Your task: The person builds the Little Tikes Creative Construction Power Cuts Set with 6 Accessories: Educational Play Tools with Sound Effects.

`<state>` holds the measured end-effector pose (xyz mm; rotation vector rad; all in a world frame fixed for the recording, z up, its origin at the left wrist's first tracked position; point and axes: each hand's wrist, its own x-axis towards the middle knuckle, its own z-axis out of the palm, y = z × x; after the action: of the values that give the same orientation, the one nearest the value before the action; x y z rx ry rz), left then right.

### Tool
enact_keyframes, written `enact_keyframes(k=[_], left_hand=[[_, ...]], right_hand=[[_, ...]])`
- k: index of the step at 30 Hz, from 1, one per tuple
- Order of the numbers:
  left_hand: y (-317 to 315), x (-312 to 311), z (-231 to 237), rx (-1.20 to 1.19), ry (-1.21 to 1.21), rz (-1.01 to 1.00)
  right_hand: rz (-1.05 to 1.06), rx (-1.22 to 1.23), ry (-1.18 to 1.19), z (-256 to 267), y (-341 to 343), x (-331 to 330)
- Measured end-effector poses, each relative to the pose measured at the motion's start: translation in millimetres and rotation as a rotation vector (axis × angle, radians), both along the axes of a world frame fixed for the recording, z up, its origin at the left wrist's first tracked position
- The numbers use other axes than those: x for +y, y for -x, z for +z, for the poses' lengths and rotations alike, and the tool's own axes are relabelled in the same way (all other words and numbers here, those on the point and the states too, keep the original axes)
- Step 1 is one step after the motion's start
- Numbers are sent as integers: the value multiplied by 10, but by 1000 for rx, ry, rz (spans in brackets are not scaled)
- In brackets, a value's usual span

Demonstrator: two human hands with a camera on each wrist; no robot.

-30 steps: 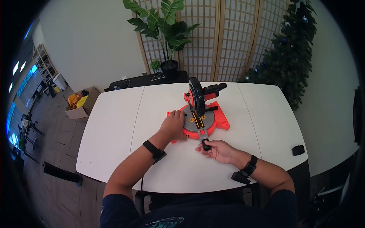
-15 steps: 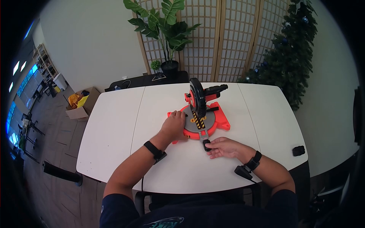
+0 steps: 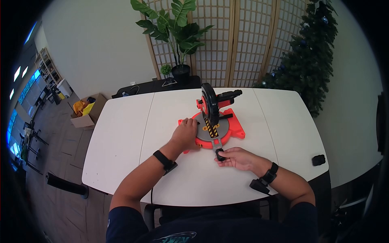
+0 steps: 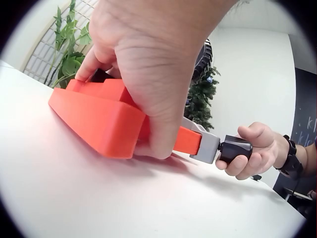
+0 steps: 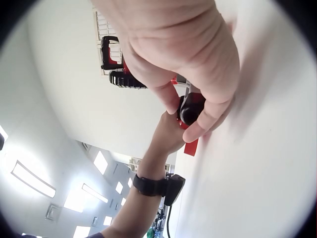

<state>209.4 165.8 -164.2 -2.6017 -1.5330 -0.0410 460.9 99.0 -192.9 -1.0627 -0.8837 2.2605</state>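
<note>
A toy miter saw [image 3: 210, 129] stands on the white table, with an orange base [image 4: 99, 124], a grey round turntable and a black blade guard [image 3: 210, 101] raised above it. My left hand [image 3: 185, 134] grips the left side of the base, fingers over the top and thumb low along the front, as the left wrist view shows. At the front end of the grey arm is a black knob [image 4: 237, 148]. My right hand [image 3: 239, 158] holds this knob between thumb and fingers, palm turned partly up. In the right wrist view the knob's rounded end [image 5: 190, 111] shows between thumb and fingers.
A small black object [image 3: 318, 160] lies near the right edge of the table [image 3: 109, 150]. Behind the table are a potted plant [image 3: 180, 71], a lattice screen [image 3: 251, 44] and a decorated tree [image 3: 304, 77]. A cardboard box [image 3: 87, 115] sits on the floor at left.
My right hand has shifted slightly right, and its fingers loosened and curled again around the knob. The left hand keeps its grip on the base. The saw has barely moved.
</note>
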Motion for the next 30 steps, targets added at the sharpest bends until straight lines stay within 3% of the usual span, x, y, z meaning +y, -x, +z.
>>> enact_keyframes(k=[5,7,11,14,16,19,25,30], left_hand=[[-8,3,5,17,-2,2],[-5,8,5,19,-3,-2],[-10,-17,40,23,15,-2],[-12,-36,38,36,-4,-10],[-10,-36,31,39,-17,-17],[-15,-32,17,37,-15,-13],[12,-34,14,14,-12,1],[124,3,127,-105,137,-28]], right_hand=[[27,-17,-53,13,21,-16],[47,89,28,2,6,0],[77,78,52,95,-6,33],[117,-31,57,157,-22,72],[236,-204,-87,160,-27,80],[255,-280,-186,111,-10,78],[205,-265,-182,70,20,41],[203,-274,-172,32,17,41]])
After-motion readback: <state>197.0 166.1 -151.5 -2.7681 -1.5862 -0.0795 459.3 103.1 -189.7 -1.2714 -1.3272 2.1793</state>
